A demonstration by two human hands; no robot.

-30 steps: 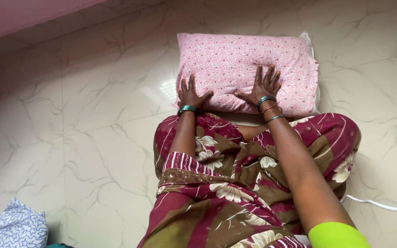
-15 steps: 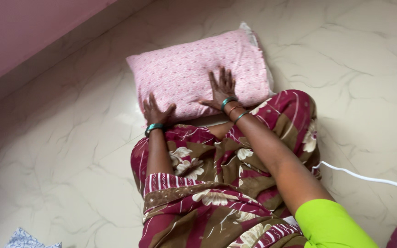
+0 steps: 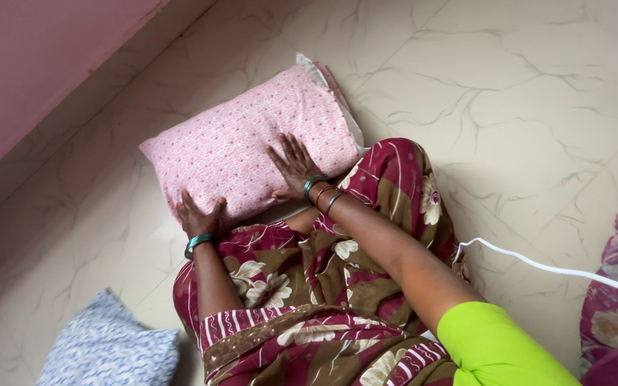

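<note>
A pink pillow [image 3: 251, 146] with a small dotted print lies flat on the pale marble-patterned floor [image 3: 523, 93], just beyond the person's knees and near the pink wall [image 3: 44, 64]; it looks plump and fairly smooth, with a white inner edge showing at its far end; the left hand [image 3: 199, 218] rests open on its near corner, fingers spread, gripping nothing; the right hand [image 3: 293, 166] lies flat and open on its middle, palm down; a blue patterned pillow [image 3: 109, 350] lies well apart, and a white cable [image 3: 537, 266] crosses the floor at right.
</note>
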